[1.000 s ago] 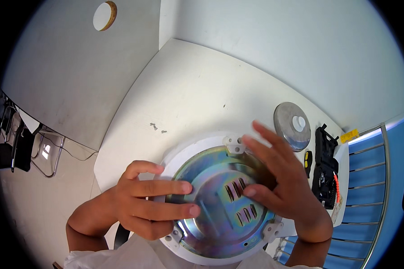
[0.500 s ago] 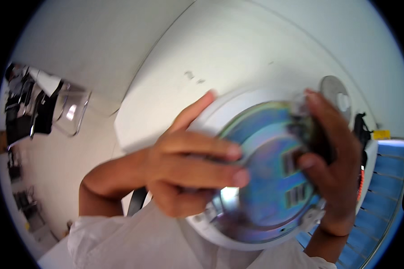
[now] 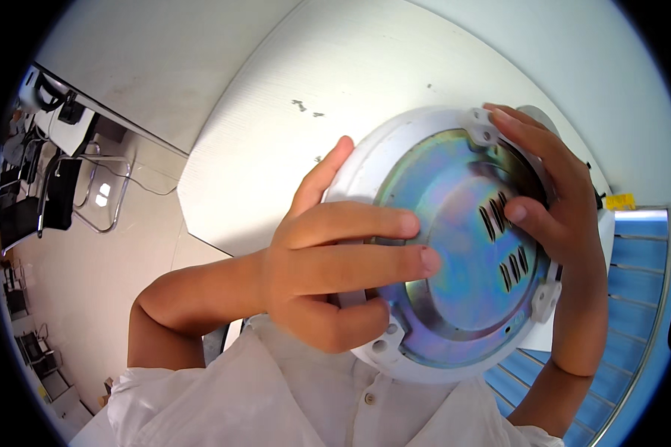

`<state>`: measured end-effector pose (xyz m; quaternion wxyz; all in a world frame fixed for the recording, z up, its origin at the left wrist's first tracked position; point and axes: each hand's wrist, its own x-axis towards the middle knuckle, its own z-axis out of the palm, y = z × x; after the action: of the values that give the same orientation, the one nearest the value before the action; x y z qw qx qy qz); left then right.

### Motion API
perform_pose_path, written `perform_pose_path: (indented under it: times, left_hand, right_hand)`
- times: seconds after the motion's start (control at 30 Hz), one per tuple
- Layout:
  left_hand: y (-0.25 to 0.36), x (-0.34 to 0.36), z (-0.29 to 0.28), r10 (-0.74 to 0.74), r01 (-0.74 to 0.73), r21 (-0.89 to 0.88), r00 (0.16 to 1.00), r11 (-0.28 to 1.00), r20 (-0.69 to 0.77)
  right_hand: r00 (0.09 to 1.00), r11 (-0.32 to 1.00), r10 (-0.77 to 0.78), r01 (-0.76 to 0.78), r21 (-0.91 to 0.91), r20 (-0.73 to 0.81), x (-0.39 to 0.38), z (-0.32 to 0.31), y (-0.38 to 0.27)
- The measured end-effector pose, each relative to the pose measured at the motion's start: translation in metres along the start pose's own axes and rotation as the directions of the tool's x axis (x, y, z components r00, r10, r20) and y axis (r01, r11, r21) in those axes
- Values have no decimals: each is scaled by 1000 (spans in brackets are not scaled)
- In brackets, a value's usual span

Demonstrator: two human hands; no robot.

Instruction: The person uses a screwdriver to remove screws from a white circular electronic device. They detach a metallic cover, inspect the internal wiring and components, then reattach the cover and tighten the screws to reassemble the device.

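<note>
The shirt (image 3: 395, 417) is filling the lower edge, pale and buttoned. Just above it the disc (image 3: 473, 279) is tilting in front of the body, between the two hands; whether it is touching the cloth cannot be told. Its white ring (image 3: 395, 135) is circling a dished metal plate (image 3: 462, 307), which is shining blue, green and violet. Three white brackets (image 3: 546, 299) are sitting around the plate's edge. Two groups of slots (image 3: 514, 270) are piercing its right half. A small marking near its lower right edge is showing too faintly to read.

The left hand (image 3: 306, 272) is holding the disc's left side, thumb lying along the outer rim, two fingers reaching across the plate, the lower ones curling near a bracket. The right hand (image 3: 563, 195) is holding the opposite side, fingers bending around the upper right rim, thumb lying beside the slots.

Beyond, the table (image 3: 380, 67) is stretching away from the disc's far rim. Its left edge is running down to a corner above the floor (image 3: 142, 249); its right edge is meeting a pale wall (image 3: 574, 59). A grey lid (image 3: 542, 117) is peeking out behind the right hand. Further right, a yellow tag (image 3: 620, 202) is sitting above a metal rail (image 3: 643, 298). Far left, black chairs (image 3: 58, 182) are standing.
</note>
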<state>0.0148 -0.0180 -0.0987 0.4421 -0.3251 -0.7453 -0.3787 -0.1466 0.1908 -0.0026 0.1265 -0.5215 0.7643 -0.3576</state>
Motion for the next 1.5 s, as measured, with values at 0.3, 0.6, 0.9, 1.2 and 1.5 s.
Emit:
perform_pose_path:
  times: [0.3, 0.6, 0.9, 1.2, 1.5]
  left_hand:
    - [42, -1, 42, -47, 73, 166, 987, 983, -151]
    - [70, -1, 62, -144, 190, 208, 966, 959, -215]
    - [69, 7, 42, -163, 175, 209, 984, 962, -72]
    - [21, 43, 2, 219, -220, -41, 902, 975, 373]
    - [69, 25, 54, 24, -24, 41, 1000, 999, -4]
  right_hand:
    - [953, 978, -208, 209, 21, 219, 5, -21, 23]
    - [858, 918, -391, 388, 78, 334, 15, -26, 32]
    - [860, 909, -413, 410, 76, 299, 14, -24, 35]
    - [889, 916, -373, 398, -46, 266, 13, -22, 24]
    - [825, 874, -475, 483, 55, 307, 19, -19, 23]
